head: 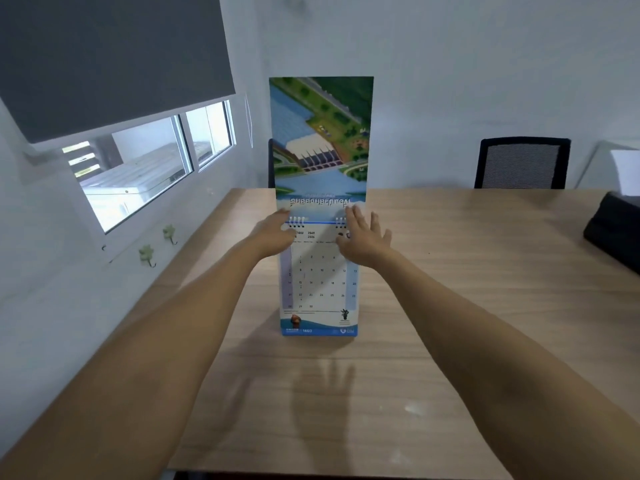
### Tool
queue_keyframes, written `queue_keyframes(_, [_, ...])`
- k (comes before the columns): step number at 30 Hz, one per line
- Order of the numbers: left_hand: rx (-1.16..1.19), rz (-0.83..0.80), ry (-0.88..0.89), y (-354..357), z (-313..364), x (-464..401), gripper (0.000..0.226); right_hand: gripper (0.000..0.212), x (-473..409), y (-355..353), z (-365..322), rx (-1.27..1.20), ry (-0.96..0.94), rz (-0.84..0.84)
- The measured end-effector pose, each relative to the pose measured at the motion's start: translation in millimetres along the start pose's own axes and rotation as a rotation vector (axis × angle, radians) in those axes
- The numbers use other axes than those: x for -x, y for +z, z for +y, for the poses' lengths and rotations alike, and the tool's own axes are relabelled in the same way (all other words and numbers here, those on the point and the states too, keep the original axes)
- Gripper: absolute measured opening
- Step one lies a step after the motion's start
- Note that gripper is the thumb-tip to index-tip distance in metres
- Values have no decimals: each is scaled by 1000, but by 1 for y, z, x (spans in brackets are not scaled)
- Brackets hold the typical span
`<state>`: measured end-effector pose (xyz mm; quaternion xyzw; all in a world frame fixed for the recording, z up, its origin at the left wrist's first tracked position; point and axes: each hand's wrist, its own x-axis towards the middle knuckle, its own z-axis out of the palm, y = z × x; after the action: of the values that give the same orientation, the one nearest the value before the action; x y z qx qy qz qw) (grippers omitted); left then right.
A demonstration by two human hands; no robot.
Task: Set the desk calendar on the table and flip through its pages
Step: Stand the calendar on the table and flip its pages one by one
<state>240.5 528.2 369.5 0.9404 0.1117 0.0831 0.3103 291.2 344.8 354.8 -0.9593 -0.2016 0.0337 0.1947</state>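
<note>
The desk calendar [320, 289] stands upright on the wooden table [450, 306], its front face showing a month grid of dates. One page [322, 140], printed with an aerial picture of a dam and upside-down text, sticks straight up from the wire binding. My left hand [275, 233] touches the calendar's top left corner by the binding. My right hand [363, 237] rests at the top right corner, fingers spread, thumb against the raised page's lower edge. Whether either hand pinches the page is unclear.
A black mesh office chair [523, 164] stands behind the table's far edge. A black object [613, 226] lies at the table's right edge. On the left wall are a window [149, 168] with a grey roller blind [110, 60] and small hooks [147, 256].
</note>
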Motion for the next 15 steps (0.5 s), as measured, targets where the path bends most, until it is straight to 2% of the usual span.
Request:
queue_keyframes(6, [-354, -39, 62, 12, -18, -14, 77, 73, -6, 10, 12, 191, -25, 26])
queue_keyframes(15, [-261, 5, 79, 18, -21, -15, 81, 77, -11, 18, 18, 207, -43, 60])
